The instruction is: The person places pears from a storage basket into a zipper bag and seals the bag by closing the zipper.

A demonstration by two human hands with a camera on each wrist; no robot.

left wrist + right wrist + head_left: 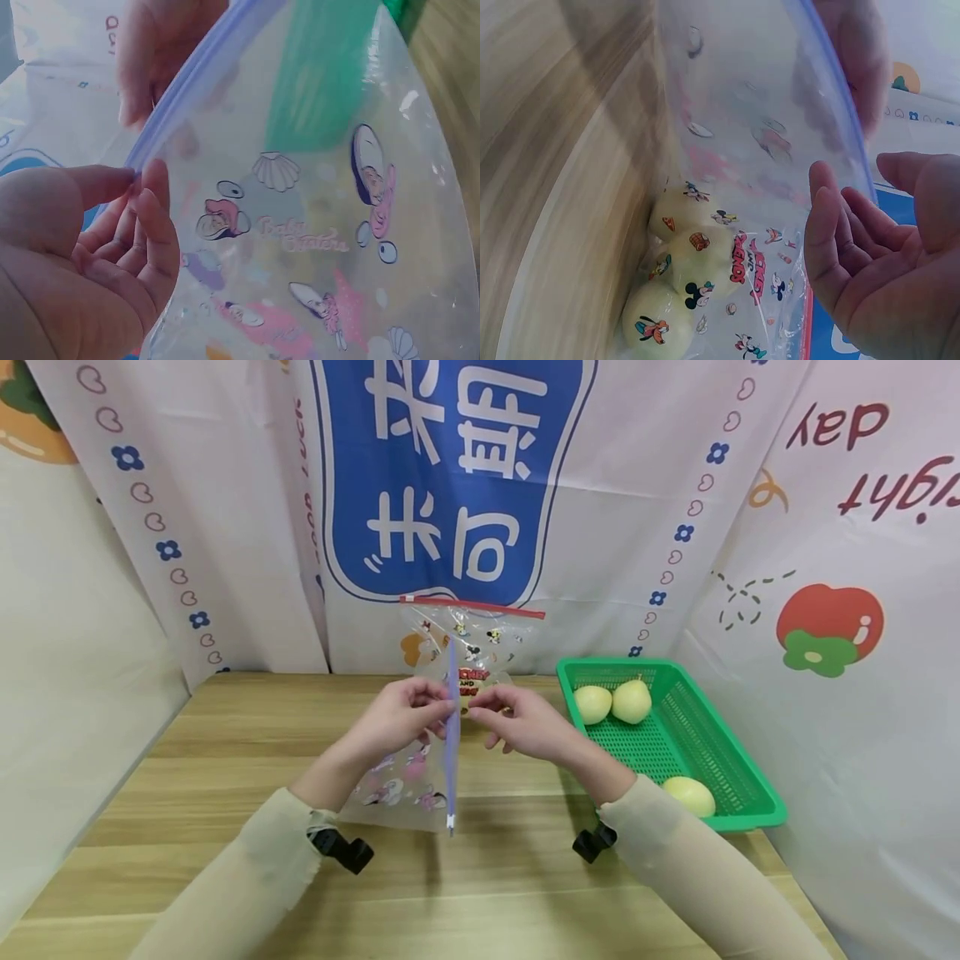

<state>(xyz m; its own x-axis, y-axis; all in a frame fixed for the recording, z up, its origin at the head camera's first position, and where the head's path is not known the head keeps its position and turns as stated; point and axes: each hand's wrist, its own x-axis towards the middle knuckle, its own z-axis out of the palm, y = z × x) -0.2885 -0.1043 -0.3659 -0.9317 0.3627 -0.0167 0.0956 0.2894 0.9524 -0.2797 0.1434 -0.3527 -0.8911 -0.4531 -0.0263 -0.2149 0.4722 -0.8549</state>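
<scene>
A clear zip bag (pixel 405 785) with a purple zip edge and pink cartoon prints stands on its side edge, zip edge running up and down. My left hand (pixel 401 718) pinches the purple edge between thumb and fingers, as the left wrist view also shows at the zip strip (pixel 187 82). On the edge's other side is my right hand (pixel 528 722), fingertips close to the strip; in the right wrist view its thumb and fingers (pixel 829 247) stand apart, with nothing between them. A white slider (pixel 451 821) sits at the strip's lower end.
Behind stands another clear zip bag (pixel 480 639) with a red zip edge, holding several pale yellow round fruits (pixel 656 319). At the right, a green basket (pixel 720 727) holds pears (pixel 632 701). Printed cloth (pixel 615 527) hangs behind the wooden table (pixel 247 727).
</scene>
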